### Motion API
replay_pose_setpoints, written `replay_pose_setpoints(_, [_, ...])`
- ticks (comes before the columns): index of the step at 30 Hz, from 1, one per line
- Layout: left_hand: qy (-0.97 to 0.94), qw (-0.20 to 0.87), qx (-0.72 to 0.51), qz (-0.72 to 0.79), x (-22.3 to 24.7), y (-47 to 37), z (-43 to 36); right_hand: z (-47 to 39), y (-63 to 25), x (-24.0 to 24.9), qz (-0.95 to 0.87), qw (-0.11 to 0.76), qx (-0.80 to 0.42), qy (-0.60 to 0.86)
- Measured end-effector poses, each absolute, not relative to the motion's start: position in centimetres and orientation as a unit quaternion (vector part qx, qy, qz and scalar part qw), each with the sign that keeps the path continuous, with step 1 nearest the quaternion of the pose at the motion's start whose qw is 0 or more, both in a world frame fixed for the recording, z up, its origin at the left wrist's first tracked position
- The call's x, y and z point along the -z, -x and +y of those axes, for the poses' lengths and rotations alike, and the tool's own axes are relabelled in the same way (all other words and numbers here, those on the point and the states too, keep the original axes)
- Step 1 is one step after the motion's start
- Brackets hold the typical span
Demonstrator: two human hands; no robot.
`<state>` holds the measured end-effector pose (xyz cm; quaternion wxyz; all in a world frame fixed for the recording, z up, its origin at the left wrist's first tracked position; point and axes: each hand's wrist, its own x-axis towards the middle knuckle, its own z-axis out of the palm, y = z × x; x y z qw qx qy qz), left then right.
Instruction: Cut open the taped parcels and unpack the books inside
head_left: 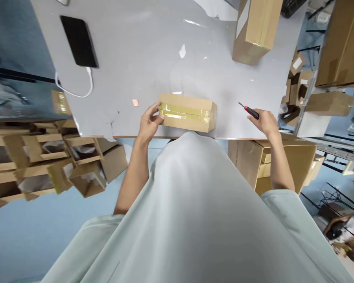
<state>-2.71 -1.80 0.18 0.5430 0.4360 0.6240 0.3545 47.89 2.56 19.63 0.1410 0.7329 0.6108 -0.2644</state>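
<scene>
- A taped box [191, 114] lies lengthwise across the worktop [120, 59], close to the near edge and directly in front of the wearer; the spot appears chosen for easy reach by both hands, with the seam and its yellowish tape [174, 111] exposed.
- The left hand [147, 126] holds the box at its left end, thumb and fingers [154, 107] moderately parted and clamped lightly on it; the hold seems meant to steady the box while leaving most of the tape uncovered.
- The right hand [265, 121] grips a slim tool [251, 112] to the right of the box, well apart from it; the fingers are curled together around the red-and-black handle, the thumb lying along it.
- The tool's thin tip points left and slightly away from the wearer; that angle appears to keep it clear of both hands.
- A pink-edged label [135, 102] lies left of the box; a white scrap [182, 51] rests beyond it.
- A taller carton [255, 31] sits at the far right; a dark phone [79, 41] lies at the far left, its white cable [90, 88] looped beside it, both seemingly set aside to leave working room.
- Below the near edge, a large open carton [247, 157] stands right; open boxes [88, 179] are stacked left.
</scene>
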Motion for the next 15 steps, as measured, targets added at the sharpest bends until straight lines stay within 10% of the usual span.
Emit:
replay_pose_setpoints(8, [-0.382,0.491,-0.336,0.707,0.8,7.3,-1.9,-1.7,-33.8,-8.7,0.324,-0.195,0.586,-0.717])
replay_pose_setpoints(15, [-0.388,0.513,-0.293,0.707,2.9,4.4,-0.7,-3.7,-31.4,-11.9,0.338,-0.272,0.525,-0.732])
